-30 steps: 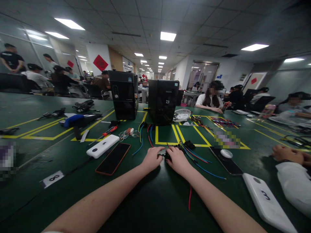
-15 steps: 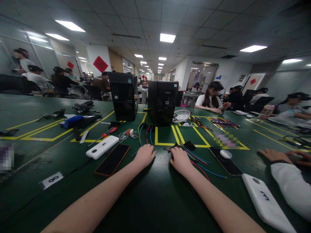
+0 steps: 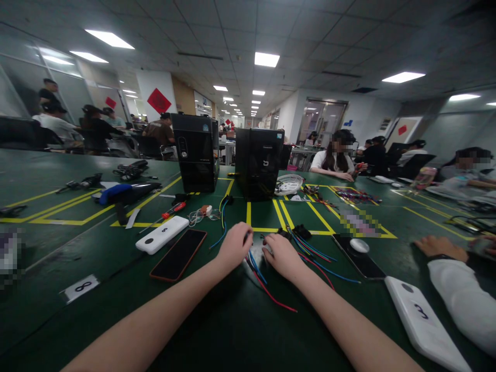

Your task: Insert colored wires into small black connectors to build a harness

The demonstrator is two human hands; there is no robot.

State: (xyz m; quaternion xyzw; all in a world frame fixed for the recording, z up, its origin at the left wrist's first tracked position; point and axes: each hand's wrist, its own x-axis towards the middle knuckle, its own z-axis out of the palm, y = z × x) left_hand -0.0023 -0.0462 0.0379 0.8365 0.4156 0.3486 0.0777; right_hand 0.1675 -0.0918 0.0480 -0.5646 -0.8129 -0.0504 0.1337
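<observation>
My left hand [image 3: 235, 245] is closed around the upper end of a bundle of red, blue and black wires [image 3: 257, 267]. Their loose ends trail toward me over the green table, the red one reaching furthest. Close by on the right, my right hand [image 3: 282, 253] has its fingers curled inward; whatever they hold, if anything, is hidden. Just behind it and to its right lie black connectors [image 3: 302, 231] with several coloured wires [image 3: 320, 251] fanned out on the tabletop. Another blue, yellow and black wire bundle [image 3: 223, 217] lies beyond my left hand.
Two black computer towers [image 3: 196, 155] stand ahead. Left of my hands are a phone [image 3: 180, 256], a white power bank [image 3: 163, 235] and a red screwdriver [image 3: 173, 210]. To the right lie another phone [image 3: 354, 258], a power bank [image 3: 424, 320] and a neighbour's hand [image 3: 442, 248].
My left hand has closed on the red and blue wires and pulled them from ahead toward me. My right hand has shifted slightly left, off the connectors.
</observation>
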